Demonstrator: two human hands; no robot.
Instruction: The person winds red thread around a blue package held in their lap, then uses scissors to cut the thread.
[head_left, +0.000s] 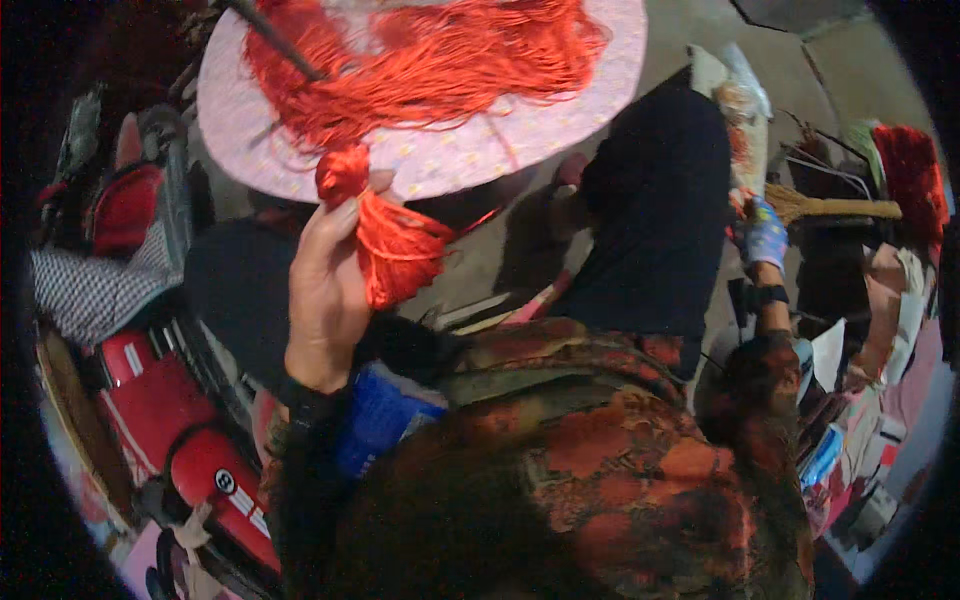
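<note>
In my left hand [328, 275] is a bright red-orange thread tassel [402, 250], pinched near its bound, rounded head. Its loose strands fan out to the right. Behind it, a large bundle of the same red thread [440, 65] lies across a pink patterned round tabletop [225, 120]. My right hand [766, 235], in a blue patterned glove, is lowered far to the right of my knee. It is at the lower end of a clear plastic bag [752, 130] with pale and reddish contents. Its fingers are too small and blurred to make out.
A dark rod [275, 40] slants over the thread. At the right are a straw hand broom [835, 206] and a red bundle [912, 180]. A red fire-extinguisher-like cylinder [215, 475] lies at lower left. By my left forearm is a blue packet [385, 415].
</note>
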